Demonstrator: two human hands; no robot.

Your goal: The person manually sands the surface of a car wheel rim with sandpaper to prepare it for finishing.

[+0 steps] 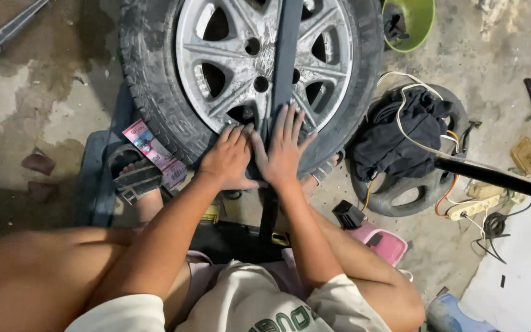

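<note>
Both my hands lie flat and open, gripping nothing: left hand (228, 158), right hand (283, 147), either side of the dark flat bar (286, 55) running 12-to-6 across the silver-rimmed tyre (155, 92).

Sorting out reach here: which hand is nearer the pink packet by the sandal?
Left. The left hand lies beside the pink packet; the right hand is farther off.

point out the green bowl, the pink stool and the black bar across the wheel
green bowl (418, 24): head view, inner wall
pink stool (387, 245): head view, top surface
black bar (287, 49): head view, upper stretch over the rim
</note>
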